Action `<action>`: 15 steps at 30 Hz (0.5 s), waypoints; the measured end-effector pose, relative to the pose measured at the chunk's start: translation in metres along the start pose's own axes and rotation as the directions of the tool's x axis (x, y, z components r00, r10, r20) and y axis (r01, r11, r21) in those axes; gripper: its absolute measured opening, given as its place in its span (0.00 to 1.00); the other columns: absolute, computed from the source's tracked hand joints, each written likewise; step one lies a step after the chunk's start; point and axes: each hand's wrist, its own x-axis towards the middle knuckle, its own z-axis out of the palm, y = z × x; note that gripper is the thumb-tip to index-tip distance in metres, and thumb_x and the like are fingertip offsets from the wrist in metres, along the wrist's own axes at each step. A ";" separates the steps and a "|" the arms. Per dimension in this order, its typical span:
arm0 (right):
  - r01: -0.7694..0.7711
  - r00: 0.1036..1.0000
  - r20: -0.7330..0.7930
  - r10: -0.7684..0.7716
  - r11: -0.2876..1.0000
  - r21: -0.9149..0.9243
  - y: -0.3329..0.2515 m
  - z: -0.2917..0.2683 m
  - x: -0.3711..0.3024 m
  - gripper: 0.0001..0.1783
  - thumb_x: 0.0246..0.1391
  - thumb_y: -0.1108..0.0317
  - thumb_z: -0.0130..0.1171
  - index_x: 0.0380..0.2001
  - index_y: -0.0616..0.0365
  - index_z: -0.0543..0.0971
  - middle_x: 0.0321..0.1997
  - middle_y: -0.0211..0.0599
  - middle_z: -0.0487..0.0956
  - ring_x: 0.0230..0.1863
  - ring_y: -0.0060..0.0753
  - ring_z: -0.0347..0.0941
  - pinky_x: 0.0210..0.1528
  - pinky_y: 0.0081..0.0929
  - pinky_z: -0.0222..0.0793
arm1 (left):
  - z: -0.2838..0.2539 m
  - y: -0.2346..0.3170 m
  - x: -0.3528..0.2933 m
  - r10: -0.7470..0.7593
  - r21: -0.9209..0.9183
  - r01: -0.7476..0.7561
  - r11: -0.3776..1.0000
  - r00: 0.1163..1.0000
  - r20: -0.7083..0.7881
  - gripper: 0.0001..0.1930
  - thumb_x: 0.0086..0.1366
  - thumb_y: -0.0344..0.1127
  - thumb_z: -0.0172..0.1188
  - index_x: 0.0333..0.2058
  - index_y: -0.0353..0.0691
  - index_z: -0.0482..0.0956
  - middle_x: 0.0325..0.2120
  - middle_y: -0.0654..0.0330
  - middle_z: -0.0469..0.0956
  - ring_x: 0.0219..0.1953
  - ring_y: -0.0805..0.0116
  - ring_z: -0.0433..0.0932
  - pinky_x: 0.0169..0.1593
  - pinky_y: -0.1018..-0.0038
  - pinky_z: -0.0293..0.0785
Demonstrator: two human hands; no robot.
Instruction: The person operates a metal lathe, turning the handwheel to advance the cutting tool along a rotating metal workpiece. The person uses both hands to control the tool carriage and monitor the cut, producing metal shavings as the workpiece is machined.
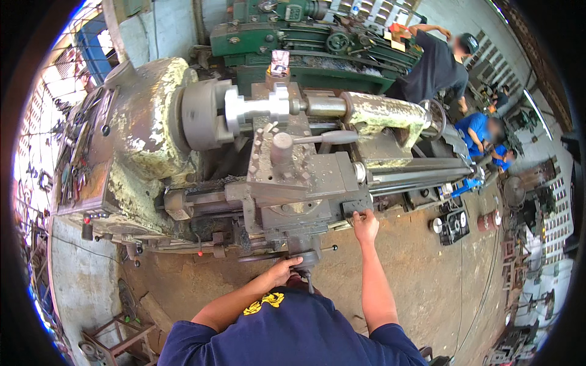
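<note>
A worn lathe fills the middle of the head view. Its chuck and tailstock carry a bright metal workpiece between them. The chuck looks smeared, as if turning. In front of the workpiece stands the tool post, topped by a clamp lever. My left hand is closed on the cross-slide handwheel near my body. Farther right, my right hand rests at the front edge of the carriage with curled fingers; what they grip is hidden.
Loose tools lie on the headstock at left. A green lathe stands behind. One person in dark clothes works at the back right, and others in blue are beyond. A black tray sits at right.
</note>
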 end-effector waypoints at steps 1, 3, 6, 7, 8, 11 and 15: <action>0.039 0.999 0.006 -0.039 0.999 0.030 0.001 0.001 0.000 0.14 0.47 0.57 0.69 0.27 0.57 0.81 0.25 0.49 0.81 0.30 0.57 0.79 0.33 0.46 0.74 | 0.002 0.000 -0.002 -0.006 -0.006 0.006 1.000 1.000 -0.013 0.29 0.59 0.44 0.68 0.57 0.42 0.71 0.49 0.60 0.78 0.52 0.62 0.74 0.57 0.62 0.65; 0.040 0.999 -0.028 -0.040 0.999 0.002 0.002 0.001 -0.001 0.15 0.48 0.57 0.69 0.28 0.58 0.81 0.25 0.50 0.81 0.31 0.57 0.79 0.34 0.47 0.74 | 0.010 0.004 -0.007 -0.013 0.010 0.014 1.000 0.998 -0.058 0.28 0.60 0.43 0.67 0.57 0.41 0.72 0.49 0.59 0.78 0.51 0.62 0.75 0.58 0.61 0.66; 0.023 0.999 -0.043 -0.022 1.000 0.019 0.003 -0.001 -0.001 0.15 0.48 0.58 0.69 0.29 0.59 0.81 0.26 0.51 0.81 0.31 0.55 0.80 0.34 0.45 0.74 | 0.026 0.013 -0.020 0.031 0.056 -0.031 0.998 0.999 -0.013 0.25 0.63 0.45 0.62 0.55 0.38 0.72 0.49 0.56 0.78 0.54 0.60 0.75 0.60 0.58 0.64; 0.009 1.000 -0.024 -0.010 1.000 -0.013 0.003 -0.002 0.000 0.14 0.48 0.59 0.69 0.29 0.59 0.81 0.26 0.50 0.81 0.32 0.51 0.81 0.33 0.41 0.74 | 0.031 0.017 -0.022 0.044 0.067 -0.044 0.997 0.999 0.000 0.25 0.64 0.45 0.61 0.55 0.37 0.72 0.49 0.56 0.78 0.54 0.60 0.75 0.61 0.58 0.64; -0.010 0.999 -0.046 0.010 1.000 0.010 0.003 -0.003 0.000 0.14 0.48 0.59 0.69 0.30 0.59 0.81 0.26 0.49 0.81 0.31 0.52 0.81 0.33 0.41 0.74 | 0.033 0.020 -0.025 0.033 0.099 -0.035 0.994 0.999 0.025 0.24 0.64 0.45 0.60 0.54 0.38 0.72 0.50 0.55 0.78 0.56 0.59 0.74 0.61 0.56 0.63; -0.037 0.996 -0.079 0.041 0.998 0.053 0.003 -0.004 -0.002 0.14 0.49 0.59 0.69 0.31 0.58 0.81 0.25 0.49 0.81 0.30 0.52 0.80 0.33 0.42 0.74 | 0.035 0.018 -0.024 0.033 0.060 -0.032 0.998 0.999 -0.019 0.24 0.65 0.45 0.60 0.55 0.39 0.71 0.51 0.55 0.77 0.55 0.58 0.74 0.61 0.56 0.63; -0.014 0.994 -0.104 0.019 0.999 0.047 0.001 0.000 -0.004 0.13 0.51 0.60 0.67 0.30 0.59 0.81 0.25 0.48 0.82 0.29 0.50 0.80 0.33 0.41 0.74 | 0.023 0.012 -0.012 0.017 0.095 -0.009 0.995 0.996 -0.088 0.31 0.61 0.45 0.65 0.59 0.39 0.67 0.51 0.56 0.77 0.56 0.57 0.72 0.61 0.57 0.63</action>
